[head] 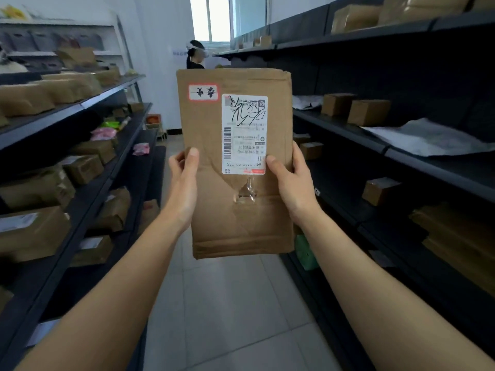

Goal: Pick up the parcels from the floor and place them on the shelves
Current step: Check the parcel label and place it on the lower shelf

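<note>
A flat brown cardboard parcel (211,199) with a white shipping label and a red-edged sticker is held upright in front of me, above the aisle floor. My left hand (183,180) grips its left edge, thumb on the front. Its right edge is held the same way by my right hand (290,183). Dark shelves (417,153) run along the right, with a few small boxes and grey bags on them. The shelves on the left (93,183) are packed with several brown parcels.
A light tiled aisle floor (227,303) runs between the two shelf rows. Another person (195,56) wearing a headset stands at the far end under a window. A green packet (305,253) sits low on the right shelf behind the parcel.
</note>
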The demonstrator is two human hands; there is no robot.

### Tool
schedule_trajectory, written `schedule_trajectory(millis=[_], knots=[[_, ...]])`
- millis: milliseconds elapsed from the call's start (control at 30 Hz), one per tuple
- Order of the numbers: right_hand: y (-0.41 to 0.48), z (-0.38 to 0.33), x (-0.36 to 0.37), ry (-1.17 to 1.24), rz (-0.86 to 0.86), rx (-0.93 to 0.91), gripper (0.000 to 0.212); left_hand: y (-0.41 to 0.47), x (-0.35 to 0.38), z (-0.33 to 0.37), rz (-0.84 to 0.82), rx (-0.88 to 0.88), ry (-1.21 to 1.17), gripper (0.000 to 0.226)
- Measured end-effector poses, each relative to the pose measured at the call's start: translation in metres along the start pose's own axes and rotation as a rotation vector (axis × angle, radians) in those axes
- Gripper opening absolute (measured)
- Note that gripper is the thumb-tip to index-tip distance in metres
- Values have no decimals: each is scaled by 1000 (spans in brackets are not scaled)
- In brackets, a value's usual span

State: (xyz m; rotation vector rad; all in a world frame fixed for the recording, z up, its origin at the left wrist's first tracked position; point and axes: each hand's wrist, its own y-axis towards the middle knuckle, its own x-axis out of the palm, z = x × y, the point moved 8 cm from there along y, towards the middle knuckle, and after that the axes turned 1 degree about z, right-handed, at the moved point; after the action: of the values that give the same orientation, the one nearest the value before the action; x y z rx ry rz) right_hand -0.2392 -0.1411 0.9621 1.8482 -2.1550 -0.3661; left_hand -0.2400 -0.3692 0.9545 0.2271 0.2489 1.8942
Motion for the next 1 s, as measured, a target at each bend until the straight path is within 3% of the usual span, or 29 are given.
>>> schedule_trajectory(millis=[433,567,667,833,1000], knots=[[98,40,-24,-69,157,-48,62,106,84,-31,-169,39,-37,26],[137,69,4,-106,238,-16,62,172,90,-57,-255,32,-53,33],[168,97,29,-113,333,1,60,229,98,-88,-369,-1,-50,25],[170,103,23,-111,369,10,60,234,105,-87,-378,12,-96,20],[189,138,12,-143,480,80,60,265,145,-133,-517,-73,-137,24]])
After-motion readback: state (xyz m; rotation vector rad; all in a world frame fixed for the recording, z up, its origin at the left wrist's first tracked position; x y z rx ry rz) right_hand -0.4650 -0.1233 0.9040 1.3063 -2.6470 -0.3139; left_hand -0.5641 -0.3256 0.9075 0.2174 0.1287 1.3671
